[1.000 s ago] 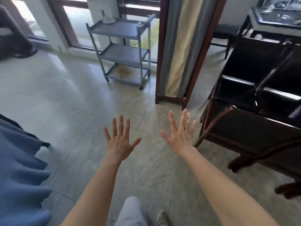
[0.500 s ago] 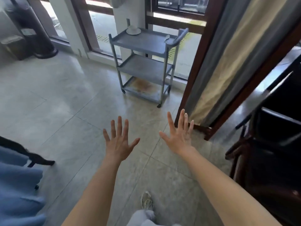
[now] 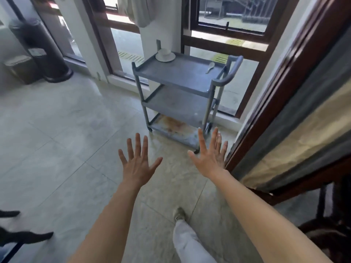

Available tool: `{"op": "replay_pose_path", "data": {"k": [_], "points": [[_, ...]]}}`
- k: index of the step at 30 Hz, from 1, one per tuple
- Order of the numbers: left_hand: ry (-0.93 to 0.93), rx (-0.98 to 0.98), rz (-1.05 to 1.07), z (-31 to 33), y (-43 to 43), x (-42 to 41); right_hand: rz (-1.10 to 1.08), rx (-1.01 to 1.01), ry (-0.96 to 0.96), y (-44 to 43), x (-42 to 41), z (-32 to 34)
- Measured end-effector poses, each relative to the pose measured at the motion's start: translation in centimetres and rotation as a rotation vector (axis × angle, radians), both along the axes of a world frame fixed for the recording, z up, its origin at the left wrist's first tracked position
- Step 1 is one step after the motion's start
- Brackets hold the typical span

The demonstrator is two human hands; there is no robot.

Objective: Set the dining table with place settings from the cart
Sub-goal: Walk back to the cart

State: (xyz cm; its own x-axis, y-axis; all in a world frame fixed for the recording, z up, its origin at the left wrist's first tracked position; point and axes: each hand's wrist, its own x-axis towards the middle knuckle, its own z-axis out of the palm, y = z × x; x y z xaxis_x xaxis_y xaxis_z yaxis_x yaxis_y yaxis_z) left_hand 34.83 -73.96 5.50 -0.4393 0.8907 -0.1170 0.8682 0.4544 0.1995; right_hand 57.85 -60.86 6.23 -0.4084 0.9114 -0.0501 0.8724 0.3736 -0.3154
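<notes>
A grey three-shelf cart (image 3: pixel 180 80) stands by the window ahead of me. On its top shelf sit a white cup on a saucer (image 3: pixel 164 54) at the far left and a white spoon (image 3: pixel 210 67) near the handle. The two lower shelves look bare. My left hand (image 3: pixel 137 163) and my right hand (image 3: pixel 210 155) are stretched out in front of me over the floor, fingers spread, holding nothing. Both hands are short of the cart's bottom shelf.
A wooden-framed folding screen (image 3: pixel 284 120) with cloth panels stands close on my right. A dark chair (image 3: pixel 330 230) is at the lower right. A tall dark bin (image 3: pixel 40 48) stands at the far left. Black chair legs (image 3: pixel 20 234) show at the lower left.
I have walked closer to the cart, which now looks larger and nearer. The dark chairs have slid out of view to the right. Both hands stay spread and empty.
</notes>
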Motion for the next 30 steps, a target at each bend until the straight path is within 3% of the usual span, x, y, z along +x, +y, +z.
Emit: {"op": "replay_pose_path", "data": {"k": [10, 18, 30], "points": [[0.034, 0.027, 0.050, 1.6, 19.7, -11.9, 0.026, -0.049, 0.049, 21.7, -13.3, 1.4], [0.017, 0.062, 0.022, -0.4, 34.8, -22.4, 0.012, -0.173, 0.073, 35.8, -24.6, -1.5], [-0.220, 0.115, -0.037, 1.9, 61.6, -37.7, -0.193, -0.355, 0.163, 56.9, -39.4, -1.5]]}}
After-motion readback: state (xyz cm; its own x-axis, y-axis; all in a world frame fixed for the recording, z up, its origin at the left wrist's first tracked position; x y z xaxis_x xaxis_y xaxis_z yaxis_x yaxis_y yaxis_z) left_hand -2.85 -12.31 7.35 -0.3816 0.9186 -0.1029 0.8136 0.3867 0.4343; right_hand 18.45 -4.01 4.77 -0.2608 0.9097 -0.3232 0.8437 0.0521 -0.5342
